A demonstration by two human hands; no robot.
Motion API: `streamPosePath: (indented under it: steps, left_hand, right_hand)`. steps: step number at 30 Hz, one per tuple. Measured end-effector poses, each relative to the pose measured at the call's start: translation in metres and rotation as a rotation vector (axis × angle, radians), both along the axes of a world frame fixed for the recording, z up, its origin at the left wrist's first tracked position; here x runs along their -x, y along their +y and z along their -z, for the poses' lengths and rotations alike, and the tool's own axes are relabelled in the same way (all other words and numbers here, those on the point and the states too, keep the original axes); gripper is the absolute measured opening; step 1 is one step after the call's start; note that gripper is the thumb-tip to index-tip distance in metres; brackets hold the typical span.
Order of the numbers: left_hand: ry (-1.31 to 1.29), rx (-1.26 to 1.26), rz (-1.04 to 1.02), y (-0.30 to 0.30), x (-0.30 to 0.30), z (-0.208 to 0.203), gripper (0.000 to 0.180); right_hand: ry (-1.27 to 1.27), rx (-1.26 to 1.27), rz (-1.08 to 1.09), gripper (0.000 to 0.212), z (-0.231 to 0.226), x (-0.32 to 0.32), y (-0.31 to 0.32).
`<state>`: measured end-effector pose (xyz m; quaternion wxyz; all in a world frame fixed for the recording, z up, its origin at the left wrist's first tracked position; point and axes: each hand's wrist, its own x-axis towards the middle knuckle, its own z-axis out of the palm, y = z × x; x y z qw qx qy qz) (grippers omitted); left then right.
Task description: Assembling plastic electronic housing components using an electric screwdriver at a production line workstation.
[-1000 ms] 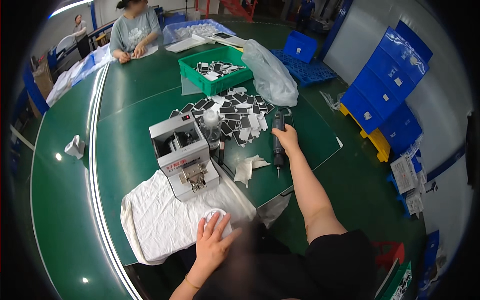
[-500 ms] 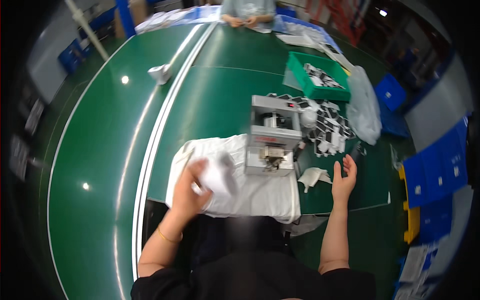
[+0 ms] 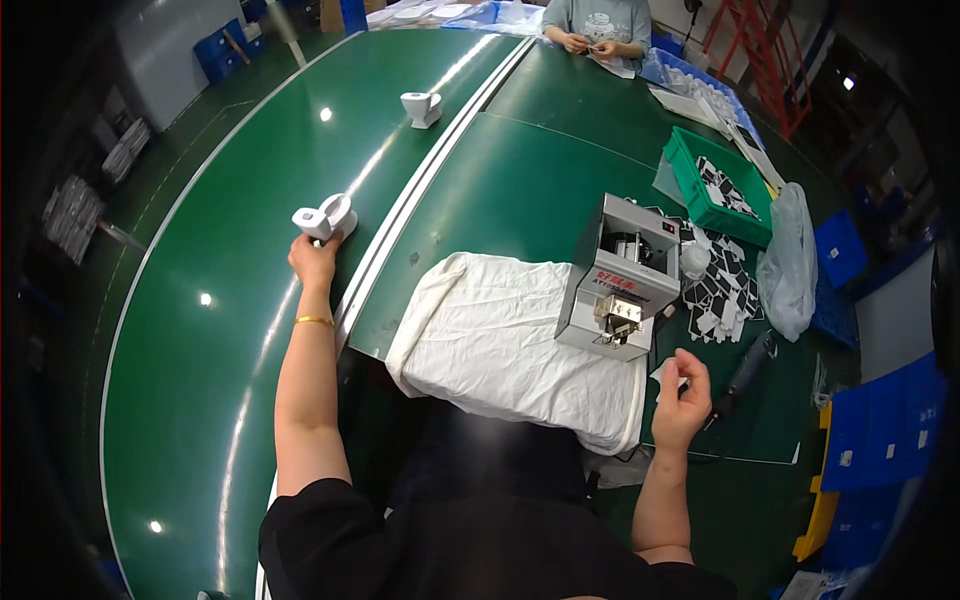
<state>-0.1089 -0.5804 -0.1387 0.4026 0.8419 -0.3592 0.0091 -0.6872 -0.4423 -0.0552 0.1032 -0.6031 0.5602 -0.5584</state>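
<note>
Left hand point(image 3: 314, 262): fingers gripping the near side of 1 white toilet-shaped piece point(image 3: 326, 220).
Piece position: over the left section of the green desk point(image 3: 250, 330), left of the white strip point(image 3: 440, 150); directly beyond the left wrist; base contact cannot be told.
Long axis: roughly left to right, tank left, bowl right, across the line of the left forearm.
Nearer hand: left; right well apart.
Second toilet-shaped piece point(image 3: 422, 112): standing farther out and to the right of the gripped piece, apart from it.
Right hand point(image 3: 683, 402): fingers loosely curled, not closed; power screwdriver point(image 3: 748, 366) just to its right.
</note>
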Motion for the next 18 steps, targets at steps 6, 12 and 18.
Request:
streamPosePath:
  steps: [6, 12, 18]
  left_hand:
    - [-0.08, 0.006, 0.008, 0.05, -0.026, 0.015, 0.076]
    - [-0.26, -0.006, -0.245, 0.207, -0.094, 0.008, 0.069]
    - [-0.35, -0.404, -0.957, 0.488, -0.125, -0.041, 0.063]
  right_hand:
    - [0.048, 0.016, -0.428, 0.016, -0.001, -0.081, 0.02]
    - [0.012, -0.3, -0.834, 0.012, 0.022, -0.114, 0.051]
    - [0.015, -0.497, -0.976, 0.017, 0.033, -0.129, 0.048]
